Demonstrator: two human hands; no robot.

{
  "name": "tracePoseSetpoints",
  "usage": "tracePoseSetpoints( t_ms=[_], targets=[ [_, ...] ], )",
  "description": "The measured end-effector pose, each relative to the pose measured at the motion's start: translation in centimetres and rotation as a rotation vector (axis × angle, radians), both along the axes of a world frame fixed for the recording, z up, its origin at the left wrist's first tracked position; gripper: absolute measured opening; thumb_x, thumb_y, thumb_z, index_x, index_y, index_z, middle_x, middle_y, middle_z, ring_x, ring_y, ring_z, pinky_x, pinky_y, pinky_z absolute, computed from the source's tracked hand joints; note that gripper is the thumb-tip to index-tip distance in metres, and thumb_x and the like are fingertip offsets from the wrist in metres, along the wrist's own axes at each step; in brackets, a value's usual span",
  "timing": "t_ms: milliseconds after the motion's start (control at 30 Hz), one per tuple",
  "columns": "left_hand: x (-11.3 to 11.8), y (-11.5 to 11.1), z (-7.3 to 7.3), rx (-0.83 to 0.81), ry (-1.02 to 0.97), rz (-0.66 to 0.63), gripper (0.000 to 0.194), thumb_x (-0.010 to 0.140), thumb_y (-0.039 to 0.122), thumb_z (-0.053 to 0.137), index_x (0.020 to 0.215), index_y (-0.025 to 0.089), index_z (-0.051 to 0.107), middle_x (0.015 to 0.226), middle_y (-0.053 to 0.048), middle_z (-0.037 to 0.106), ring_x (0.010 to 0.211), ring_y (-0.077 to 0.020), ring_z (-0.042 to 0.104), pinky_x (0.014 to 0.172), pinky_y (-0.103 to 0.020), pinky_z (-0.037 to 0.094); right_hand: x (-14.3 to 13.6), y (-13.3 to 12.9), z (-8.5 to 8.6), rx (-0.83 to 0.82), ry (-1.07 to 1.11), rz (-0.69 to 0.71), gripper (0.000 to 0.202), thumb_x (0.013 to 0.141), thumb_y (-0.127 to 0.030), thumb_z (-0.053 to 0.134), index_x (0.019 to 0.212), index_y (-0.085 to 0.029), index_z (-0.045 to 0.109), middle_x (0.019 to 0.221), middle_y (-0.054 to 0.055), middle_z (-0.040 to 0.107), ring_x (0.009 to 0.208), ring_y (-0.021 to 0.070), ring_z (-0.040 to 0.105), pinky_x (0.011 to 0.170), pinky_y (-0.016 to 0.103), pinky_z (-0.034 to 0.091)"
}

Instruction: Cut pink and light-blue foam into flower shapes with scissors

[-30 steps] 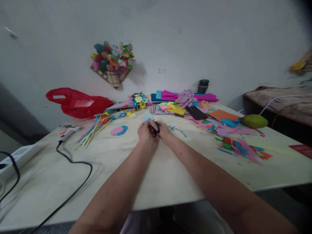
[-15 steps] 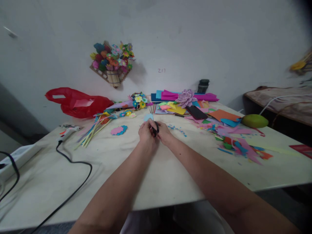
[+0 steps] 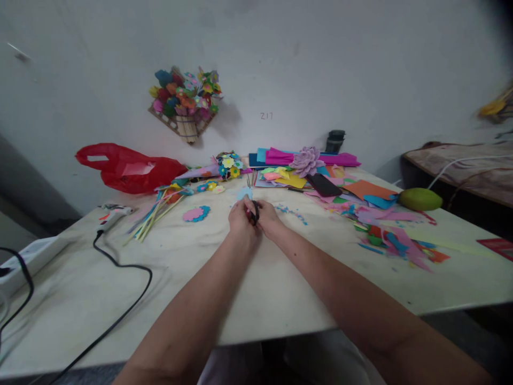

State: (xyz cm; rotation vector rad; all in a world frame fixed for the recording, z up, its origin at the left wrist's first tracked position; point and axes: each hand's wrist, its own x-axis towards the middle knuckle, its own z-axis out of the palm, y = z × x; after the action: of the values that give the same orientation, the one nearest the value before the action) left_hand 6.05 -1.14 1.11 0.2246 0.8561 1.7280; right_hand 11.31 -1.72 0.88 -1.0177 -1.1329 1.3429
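At the middle of the table, my left hand [image 3: 239,218] pinches a light blue paper piece [image 3: 242,193]. Close against it, my right hand [image 3: 267,218] is closed on black-handled scissors [image 3: 255,213], whose blades point away from me at the paper's right edge. The piece is small and partly covered by my fingers, so its full outline is hidden. Tiny blue clippings [image 3: 292,213] lie just right of my hands. To the left rest a pink and a blue scalloped cutout [image 3: 196,214], overlapping each other.
On the left are a glue gun [image 3: 114,218] with a trailing black cord, a power strip [image 3: 34,256], thin paper sticks [image 3: 150,218] and a red plastic bag [image 3: 128,170]. Coloured sheets [image 3: 288,179] and a purple flower [image 3: 306,161] stand behind; scraps [image 3: 396,240] and a green mango-like object [image 3: 420,199] lie right.
Both hands stay in nearly the same place. The scissors and the light blue paper have shifted only very slightly, and the view has moved a little.
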Motion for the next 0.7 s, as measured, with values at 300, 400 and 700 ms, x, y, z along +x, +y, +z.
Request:
tracePoseSetpoints(
  t_ms=[300, 400, 700],
  targets=[
    [-1.7, 0.5, -0.3, 0.103, 0.103, -0.028, 0.018, 0.07, 0.014, 0.067, 0.064, 0.018, 0.05, 0.053, 0.004, 0.054, 0.042, -0.0079, 0.051, 0.042, -0.019, 0.037, 1.1, 1.1, 0.1, 0.024, -0.069, -0.076, 0.023, 0.081, -0.03, 0.069, 0.071, -0.016, 0.054, 0.046, -0.006, 0.051, 0.034, 0.0063, 0.044, 0.033, 0.017, 0.03],
    [-2.5, 1.1, -0.4, 0.142, 0.132, -0.018, 0.013, 0.068, 0.008, 0.069, 0.07, 0.016, 0.059, 0.066, 0.001, 0.062, 0.055, -0.0083, 0.059, 0.056, -0.019, 0.047, 2.5, 1.8, 0.6, 0.002, -0.064, -0.161, 0.021, 0.08, -0.029, 0.07, 0.074, -0.016, 0.054, 0.047, -0.005, 0.053, 0.035, 0.0063, 0.046, 0.032, 0.016, 0.029],
    [-4.0, 1.9, -1.2, 0.187, 0.28, -0.145, 0.013, 0.062, 0.011, 0.075, 0.069, 0.014, 0.064, 0.071, -0.002, 0.067, 0.061, -0.0114, 0.062, 0.065, -0.025, 0.052, 4.8, 2.9, 1.0, 0.03, 0.065, -0.187, 0.027, 0.071, -0.021, 0.078, 0.084, -0.016, 0.054, 0.055, -0.002, 0.061, 0.043, 0.0081, 0.054, 0.031, 0.015, 0.024]
  ],
)
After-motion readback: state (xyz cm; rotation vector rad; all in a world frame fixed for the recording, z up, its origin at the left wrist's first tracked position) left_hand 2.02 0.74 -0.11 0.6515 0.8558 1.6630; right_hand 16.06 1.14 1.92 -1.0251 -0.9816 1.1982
